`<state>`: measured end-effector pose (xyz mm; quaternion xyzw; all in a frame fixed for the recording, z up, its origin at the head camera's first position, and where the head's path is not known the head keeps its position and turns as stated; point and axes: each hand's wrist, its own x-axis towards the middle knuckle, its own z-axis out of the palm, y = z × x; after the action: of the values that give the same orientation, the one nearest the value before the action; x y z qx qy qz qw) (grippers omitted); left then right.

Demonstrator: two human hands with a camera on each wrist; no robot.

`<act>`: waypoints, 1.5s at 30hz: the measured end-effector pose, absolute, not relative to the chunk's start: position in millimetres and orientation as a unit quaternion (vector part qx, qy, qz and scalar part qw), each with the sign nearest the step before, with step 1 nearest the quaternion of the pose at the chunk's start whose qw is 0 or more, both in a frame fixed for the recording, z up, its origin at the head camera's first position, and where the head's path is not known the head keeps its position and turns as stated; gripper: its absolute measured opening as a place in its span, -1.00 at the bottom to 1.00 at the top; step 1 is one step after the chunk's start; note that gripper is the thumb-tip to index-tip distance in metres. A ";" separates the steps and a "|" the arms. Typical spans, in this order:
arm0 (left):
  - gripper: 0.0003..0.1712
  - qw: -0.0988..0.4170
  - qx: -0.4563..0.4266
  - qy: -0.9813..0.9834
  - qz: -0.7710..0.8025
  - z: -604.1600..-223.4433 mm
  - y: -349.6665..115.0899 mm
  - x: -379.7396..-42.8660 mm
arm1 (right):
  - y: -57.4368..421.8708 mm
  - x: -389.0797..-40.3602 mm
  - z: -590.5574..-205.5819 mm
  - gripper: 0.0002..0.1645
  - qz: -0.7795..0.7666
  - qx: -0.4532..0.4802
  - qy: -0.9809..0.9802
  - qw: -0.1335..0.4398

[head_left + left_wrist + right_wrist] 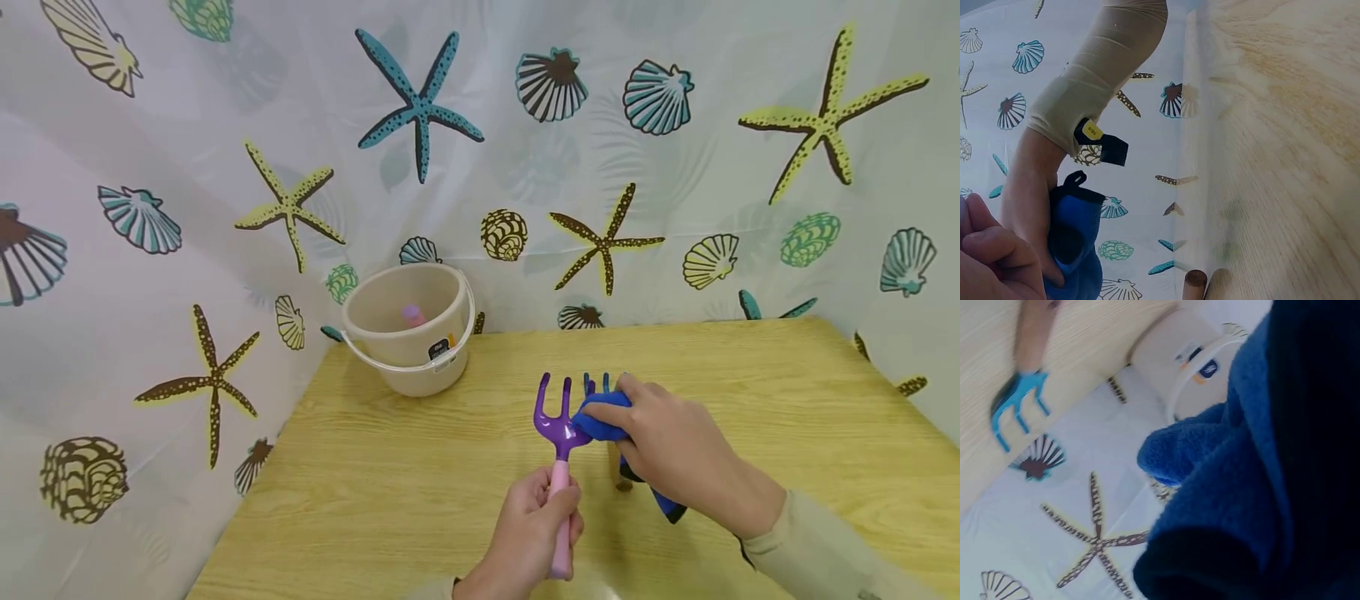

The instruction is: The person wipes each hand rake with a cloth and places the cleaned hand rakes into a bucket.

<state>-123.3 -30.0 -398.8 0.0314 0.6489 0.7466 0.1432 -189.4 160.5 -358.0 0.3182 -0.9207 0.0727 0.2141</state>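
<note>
Left hand [528,521] encircles the fork [558,430] (pink handle [560,477]).

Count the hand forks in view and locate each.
2: a purple hand fork in the left hand, and a blue hand fork on the table, partly behind the right hand in the head view. The bucket may hide more.

Shell-print curtain [510,175] behind wooden table [375,483]
</note>
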 end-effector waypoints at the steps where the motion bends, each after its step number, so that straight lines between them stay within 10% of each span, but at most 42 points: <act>1: -0.83 0.146 0.033 0.647 0.747 -398.7 -30.0 -122.5 | 161.6 -192.5 -360.1 -0.56 0.071 0.315 -0.921 0.217; 13: -0.80 0.161 0.014 0.633 0.757 -393.7 -31.1 -121.0 | 159.7 -205.3 -365.6 -0.35 -0.002 0.325 -0.887 0.329; 45: -0.84 0.145 0.045 0.685 0.712 -392.4 -31.7 -119.6 | 145.0 -172.8 -342.5 -0.52 0.039 0.365 -0.896 0.251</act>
<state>-119.6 -31.7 -392.4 0.0454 0.6854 0.7120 0.1454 -172.8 145.0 -342.5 0.3649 -0.8957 0.0391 0.2511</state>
